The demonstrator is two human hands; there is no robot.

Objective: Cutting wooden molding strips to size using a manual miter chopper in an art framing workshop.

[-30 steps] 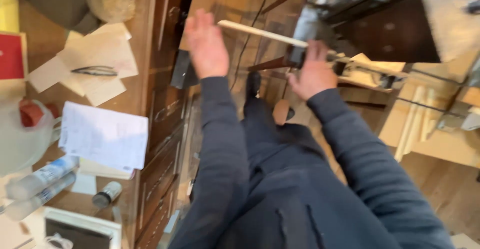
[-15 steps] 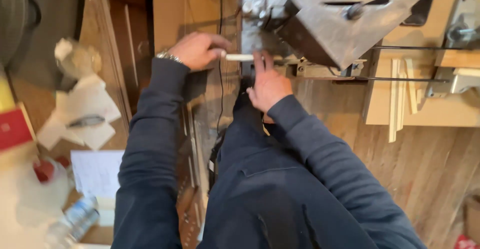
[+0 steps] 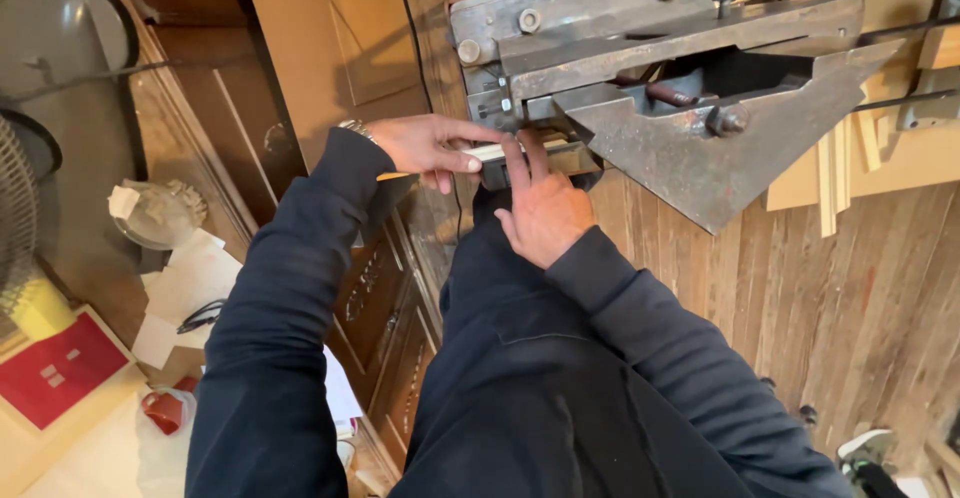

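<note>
The thin pale wooden strip (image 3: 497, 151) lies level against the front edge of the grey steel cutting machine with a triangular plate (image 3: 700, 148), its right end going under the metal. The left hand (image 3: 425, 145) is closed on the strip in a pinch, thumb on top. The right hand (image 3: 540, 208) is half open, fingers pressing the strip flat. Left of them stands a brown wooden cabinet (image 3: 370, 288), very near; to the right the plank floor (image 3: 830, 308) has free room.

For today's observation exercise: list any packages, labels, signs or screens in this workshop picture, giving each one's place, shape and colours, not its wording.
Red flat package: lower left on the desk, rectangular, red with small pale label patches.
Loose paper sheets: right of it, white, blank as far as can be seen.
No screens or signs show.
</note>
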